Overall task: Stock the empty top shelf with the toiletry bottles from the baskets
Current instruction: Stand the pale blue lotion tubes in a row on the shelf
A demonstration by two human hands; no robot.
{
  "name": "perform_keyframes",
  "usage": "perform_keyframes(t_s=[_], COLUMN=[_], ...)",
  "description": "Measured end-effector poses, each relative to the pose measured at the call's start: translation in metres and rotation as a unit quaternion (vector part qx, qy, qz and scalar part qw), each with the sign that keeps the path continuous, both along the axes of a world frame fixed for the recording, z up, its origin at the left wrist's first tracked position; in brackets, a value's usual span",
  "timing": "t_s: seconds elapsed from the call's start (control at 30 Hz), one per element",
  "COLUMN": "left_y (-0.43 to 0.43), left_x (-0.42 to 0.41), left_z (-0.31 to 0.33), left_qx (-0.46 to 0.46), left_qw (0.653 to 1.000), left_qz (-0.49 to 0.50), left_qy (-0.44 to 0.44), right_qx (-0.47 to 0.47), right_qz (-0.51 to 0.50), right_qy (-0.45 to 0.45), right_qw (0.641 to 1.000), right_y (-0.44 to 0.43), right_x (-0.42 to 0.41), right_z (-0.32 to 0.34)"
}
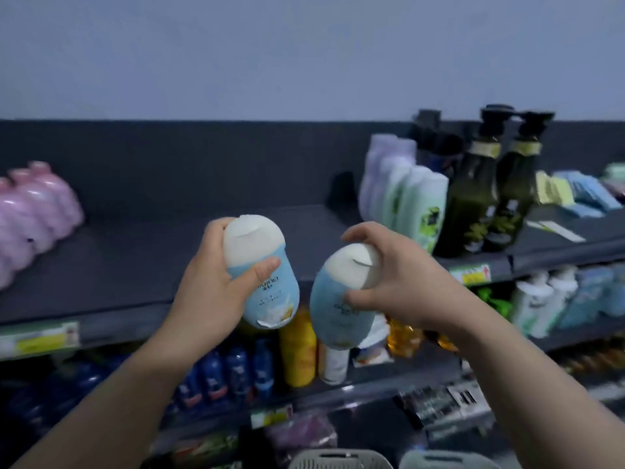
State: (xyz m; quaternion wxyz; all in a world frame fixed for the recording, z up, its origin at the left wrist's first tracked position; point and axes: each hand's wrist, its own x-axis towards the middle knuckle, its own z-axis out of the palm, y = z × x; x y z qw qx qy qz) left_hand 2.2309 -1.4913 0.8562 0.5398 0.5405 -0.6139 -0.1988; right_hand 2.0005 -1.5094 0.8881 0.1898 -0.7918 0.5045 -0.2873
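My left hand (211,282) grips a light blue bottle with a white cap (260,265), held cap up in front of the dark top shelf (152,252). My right hand (402,279) holds a second, matching blue bottle (333,309) by its white cap, tilted a little to the left. Both bottles hover just before the shelf's front edge, close together but apart. The rims of two grey baskets (340,460) show at the bottom edge.
Pink bottles (33,214) stand at the shelf's left end. On the right are pale green and lilac bottles (409,201), two dark green pump bottles (487,191) and small packs (575,194). Lower shelves hold blue (216,374) and yellow bottles (297,350).
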Motion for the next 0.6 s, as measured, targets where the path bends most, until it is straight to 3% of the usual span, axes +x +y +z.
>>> perform_keyframes(t_s=[0.27, 0.6], left_y=[-0.021, -0.127], left_x=[0.128, 0.255], left_z=[0.046, 0.066], left_qx=[-0.015, 0.075], left_qw=[0.998, 0.996], left_qz=[0.055, 0.037], left_qy=[-0.006, 0.014], right_qx=[-0.004, 0.018], right_qz=[0.079, 0.060], right_qy=[-0.100, -0.106], right_qw=[0.992, 0.992], right_y=[-0.048, -0.113], right_x=[0.120, 0.230], right_z=[0.041, 0.051])
